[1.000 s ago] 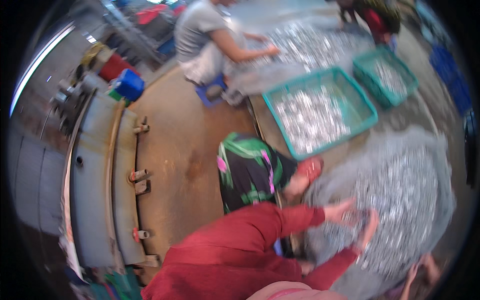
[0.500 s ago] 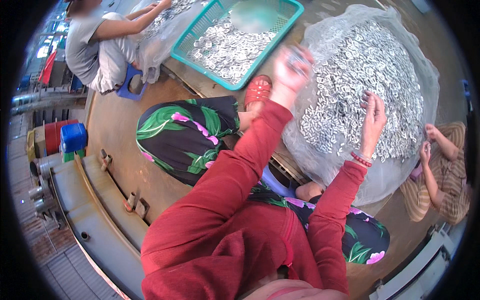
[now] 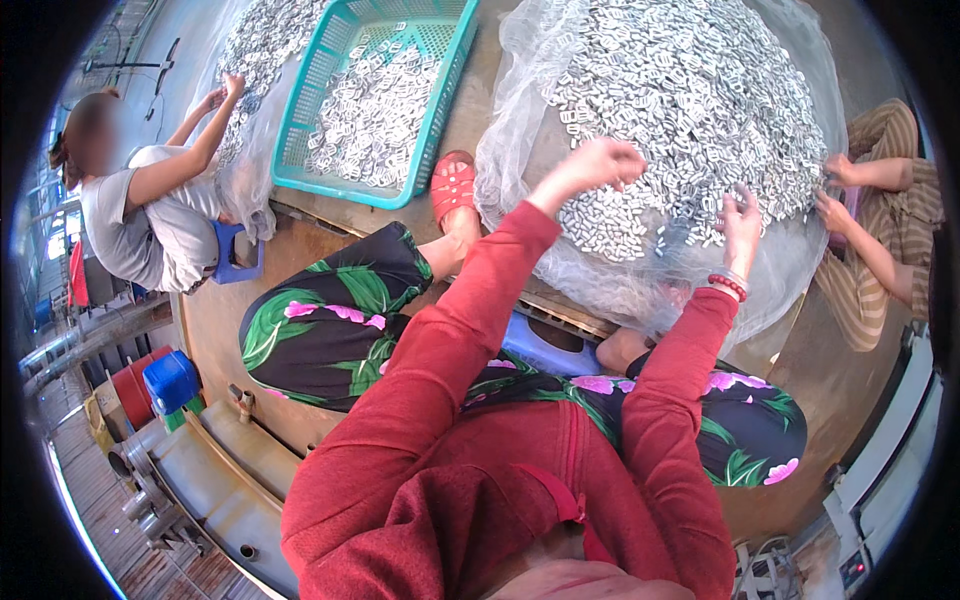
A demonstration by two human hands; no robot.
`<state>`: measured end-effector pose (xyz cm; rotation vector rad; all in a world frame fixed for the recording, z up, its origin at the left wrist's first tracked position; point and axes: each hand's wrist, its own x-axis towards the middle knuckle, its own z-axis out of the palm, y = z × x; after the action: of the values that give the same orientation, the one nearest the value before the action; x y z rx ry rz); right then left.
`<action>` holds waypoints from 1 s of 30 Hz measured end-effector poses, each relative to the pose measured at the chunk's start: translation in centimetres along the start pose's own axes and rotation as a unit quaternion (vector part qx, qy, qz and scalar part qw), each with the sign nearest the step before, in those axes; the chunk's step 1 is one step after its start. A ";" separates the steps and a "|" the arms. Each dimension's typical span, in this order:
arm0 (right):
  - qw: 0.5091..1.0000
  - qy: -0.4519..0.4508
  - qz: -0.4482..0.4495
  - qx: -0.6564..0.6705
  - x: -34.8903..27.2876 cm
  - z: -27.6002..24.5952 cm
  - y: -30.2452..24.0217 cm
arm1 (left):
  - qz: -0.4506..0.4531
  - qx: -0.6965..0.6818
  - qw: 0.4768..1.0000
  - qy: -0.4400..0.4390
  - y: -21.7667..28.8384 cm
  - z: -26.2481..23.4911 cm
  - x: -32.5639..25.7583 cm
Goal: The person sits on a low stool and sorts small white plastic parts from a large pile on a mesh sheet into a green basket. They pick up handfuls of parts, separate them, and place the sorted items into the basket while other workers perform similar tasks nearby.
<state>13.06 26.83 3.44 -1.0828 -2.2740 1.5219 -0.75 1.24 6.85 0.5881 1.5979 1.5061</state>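
Note:
My left hand (image 3: 600,166) hangs over the near left part of a heap of small silver-grey slotted buckles (image 3: 690,85), its fingers loosely bent, with nothing visible in them. At the heap's near edge is my right hand (image 3: 742,230), a red bead bracelet (image 3: 727,287) at its wrist. Its thumb and fingers are apart among the pieces; any piece at the fingertips is too small to make out. Under the heap spreads a clear plastic sheet (image 3: 530,60). A teal plastic basket (image 3: 465,40) with more buckles stands on the left.
On the right, another person's hands (image 3: 840,190) touch the heap's edge. A person in a grey shirt (image 3: 110,225) sits on a blue stool (image 3: 240,258) at far left, beside another heap (image 3: 262,50). My red sandal (image 3: 453,185) lies between basket and sheet.
My left hand has come from the basket side of the sheet to above the heap; the grey pieces seen in it no longer show. My right hand stays at the heap. The whole view has shifted.

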 end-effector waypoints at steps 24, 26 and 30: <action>0.926 0.000 -0.143 -0.350 -5.0 12.2 4.6 | 0.111 0.753 0.649 0.005 -11.7 3.3 3.6; 0.886 -0.001 -0.270 -0.377 -4.9 12.1 6.2 | 0.136 0.718 0.682 -0.001 -10.9 3.6 2.9; 0.910 -0.072 -0.264 -0.312 -6.6 13.0 4.8 | 0.047 0.563 0.825 0.011 -9.8 1.5 0.0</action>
<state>13.05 14.05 -5.10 -0.3759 -2.9246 0.6935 2.51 0.39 -2.50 1.2817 2.4242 0.4508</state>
